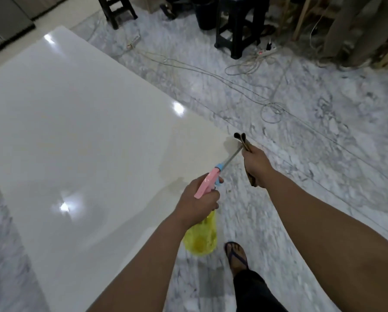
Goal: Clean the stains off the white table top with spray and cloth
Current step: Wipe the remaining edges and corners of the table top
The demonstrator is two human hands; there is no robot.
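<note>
- We count two hands, both busy: the left hand (197,197) is wrapped around the neck of one spray bottle with a see-through yellow plastic body (200,239) and a pink trigger head (207,182), with a long thin metal nozzle (232,157) pointing up and right.
- The right hand (255,165) is closed around what looks like two dark-tipped brown sticks (241,138); we honestly can't tell what they are, and we don't see a cloth anywhere.
- The bottle looks to have yellowish liquid low down, though it's blurry.
- One glossy white desk (75,131) fills the left side, with three bright light reflections on it and faint yellowish smears near the corner closest to the nozzle tip.
- Bottle hangs just past the desk's near right edge, over the grey marbled floor (301,154).
- One foot in a dark flip-flop (235,255) is down below.
- Further back: loose white cables (244,68), one power strip (267,51), two black stools (235,30) and some wooden legs.
</note>
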